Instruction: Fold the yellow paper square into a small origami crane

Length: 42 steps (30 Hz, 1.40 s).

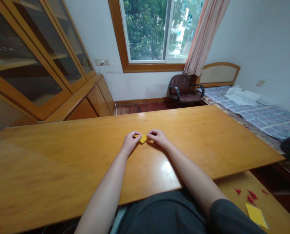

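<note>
Between my two hands is a small piece of folded yellow paper, pointed at its lower edge, just above or on the wooden table. My left hand pinches its left end between thumb and fingers. At the right end, my right hand grips the paper's corner with thumb and forefinger. The fingers cover both ends of the paper, so its full outline is hidden.
At lower right, a lower wooden surface bears several small red folded paper pieces and a yellow paper square. A glass-door cabinet stands left. Beyond the table are a brown armchair and a bed.
</note>
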### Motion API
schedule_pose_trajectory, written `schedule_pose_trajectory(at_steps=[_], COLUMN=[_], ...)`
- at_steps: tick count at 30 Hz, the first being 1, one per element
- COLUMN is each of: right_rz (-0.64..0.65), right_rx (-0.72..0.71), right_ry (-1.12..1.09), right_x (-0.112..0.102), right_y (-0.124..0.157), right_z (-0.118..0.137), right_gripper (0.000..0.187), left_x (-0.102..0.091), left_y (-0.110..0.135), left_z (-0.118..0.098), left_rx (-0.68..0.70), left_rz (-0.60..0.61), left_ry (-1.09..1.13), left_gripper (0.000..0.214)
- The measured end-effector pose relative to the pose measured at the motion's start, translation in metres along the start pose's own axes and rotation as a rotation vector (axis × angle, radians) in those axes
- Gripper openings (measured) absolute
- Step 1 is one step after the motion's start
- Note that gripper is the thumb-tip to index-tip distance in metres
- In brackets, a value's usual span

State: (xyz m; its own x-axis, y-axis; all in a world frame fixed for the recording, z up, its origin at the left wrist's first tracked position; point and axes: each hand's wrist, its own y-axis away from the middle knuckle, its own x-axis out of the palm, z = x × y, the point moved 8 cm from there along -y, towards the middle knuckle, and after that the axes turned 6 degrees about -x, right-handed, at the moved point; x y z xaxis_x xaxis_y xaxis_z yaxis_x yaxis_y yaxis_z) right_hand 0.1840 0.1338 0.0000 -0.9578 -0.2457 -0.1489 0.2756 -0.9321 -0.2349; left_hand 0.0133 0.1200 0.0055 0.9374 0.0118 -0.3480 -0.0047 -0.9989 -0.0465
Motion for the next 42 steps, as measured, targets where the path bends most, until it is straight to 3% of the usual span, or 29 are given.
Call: schedule_pose_trajectory(at_steps=[16, 42], right_rz=[-0.174, -0.049], right_rx=[0.025, 0.05], right_ry=[-0.136, -0.083], right_x=[-0.017, -0.004], right_y=[-0.003, -0.002], right_z=[-0.005, -0.005], right_gripper=[0.029, 0.03], left_x=[-0.011, -0.004], left_y=[-0.005, -0.003], left_z=[0.007, 0.002], left_rx=[-0.023, 0.001], left_rz=[-0.09, -0.041], left_ry=[0.145, 0.003], left_gripper=[0.025, 0.026])
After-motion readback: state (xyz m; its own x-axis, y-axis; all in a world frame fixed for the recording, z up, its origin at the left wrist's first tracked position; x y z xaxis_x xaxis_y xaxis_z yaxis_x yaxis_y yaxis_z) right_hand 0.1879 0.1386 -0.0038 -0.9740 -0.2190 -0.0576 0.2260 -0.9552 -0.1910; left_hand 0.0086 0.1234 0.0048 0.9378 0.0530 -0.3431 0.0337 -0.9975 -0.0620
